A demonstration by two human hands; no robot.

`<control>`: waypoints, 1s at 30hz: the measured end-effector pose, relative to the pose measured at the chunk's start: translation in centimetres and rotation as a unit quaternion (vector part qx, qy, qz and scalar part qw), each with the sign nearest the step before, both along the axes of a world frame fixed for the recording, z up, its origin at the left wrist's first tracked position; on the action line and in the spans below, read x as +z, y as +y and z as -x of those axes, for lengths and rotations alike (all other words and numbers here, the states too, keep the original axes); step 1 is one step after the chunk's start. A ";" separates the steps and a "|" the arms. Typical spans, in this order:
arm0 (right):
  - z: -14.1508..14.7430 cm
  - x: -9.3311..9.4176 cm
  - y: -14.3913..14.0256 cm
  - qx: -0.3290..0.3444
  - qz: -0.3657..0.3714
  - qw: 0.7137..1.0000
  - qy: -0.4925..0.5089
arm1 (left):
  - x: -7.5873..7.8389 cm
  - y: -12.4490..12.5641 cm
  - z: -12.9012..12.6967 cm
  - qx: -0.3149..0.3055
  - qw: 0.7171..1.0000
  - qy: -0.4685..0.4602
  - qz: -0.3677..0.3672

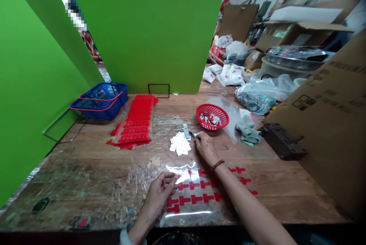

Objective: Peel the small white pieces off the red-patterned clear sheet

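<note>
My left hand rests on the left edge of a clear plastic sheet that carries rows of red T-shaped stickers; its fingers are curled on the sheet. My right hand, with a bead bracelet at the wrist, reaches forward over the sheet. Its fingers pinch a thin metal tool, likely tweezers, whose tip lies next to a pile of small white squares. A small grey piece lies just beyond the pile.
A red round basket with small parts stands behind my right hand. Stacked red sheets and blue baskets are at the left. Green panels wall the back and left. A cardboard box, black block, folded cloths and bags crowd the right.
</note>
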State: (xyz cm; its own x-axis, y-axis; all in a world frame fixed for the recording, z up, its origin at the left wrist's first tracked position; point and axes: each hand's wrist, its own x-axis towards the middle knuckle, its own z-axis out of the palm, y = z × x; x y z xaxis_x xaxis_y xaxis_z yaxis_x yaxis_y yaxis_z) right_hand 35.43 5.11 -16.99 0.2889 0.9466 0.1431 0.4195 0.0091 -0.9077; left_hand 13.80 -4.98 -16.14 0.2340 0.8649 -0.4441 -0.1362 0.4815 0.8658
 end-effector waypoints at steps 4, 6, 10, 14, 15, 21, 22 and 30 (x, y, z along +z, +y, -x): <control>-0.8 0.3 -1.3 -0.012 0.026 0.997 0.071 | -0.1 -0.1 0.0 0.001 1.000 0.004 -0.007; -0.6 0.4 -2.7 -0.004 0.052 0.990 0.127 | 0.0 -0.1 -0.1 0.010 1.000 0.005 -0.012; 2.1 0.8 -6.9 0.033 0.100 0.966 0.237 | 1.0 -0.2 -0.9 0.019 0.999 -0.009 -0.026; 5.8 1.1 -10.7 0.079 0.147 0.907 0.386 | 1.8 -0.2 -2.0 0.028 0.997 -0.021 -0.063; 6.4 1.1 -11.3 0.089 0.151 0.892 0.416 | 1.8 -0.2 -2.2 0.039 0.996 -0.015 -0.073; 7.7 0.6 -12.6 0.128 0.150 0.904 0.380 | 1.8 -0.2 -2.3 0.059 0.994 -0.029 -0.086; 7.6 0.5 -12.6 0.129 0.153 0.908 0.368 | 1.8 -0.3 -2.2 0.050 0.995 -0.044 -0.079; 7.0 0.0 -13.9 0.111 0.127 0.951 0.257 | 1.9 0.8 -1.2 0.080 0.993 -0.086 -0.025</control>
State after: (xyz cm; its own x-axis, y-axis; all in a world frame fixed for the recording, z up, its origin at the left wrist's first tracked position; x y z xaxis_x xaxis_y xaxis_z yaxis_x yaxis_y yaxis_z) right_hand 28.40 -8.79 -16.94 0.0471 0.9777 -0.2047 -0.0678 -0.2013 -0.9772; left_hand 14.99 -4.21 -14.20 0.1605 0.9173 -0.3645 -0.3546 0.3982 0.8460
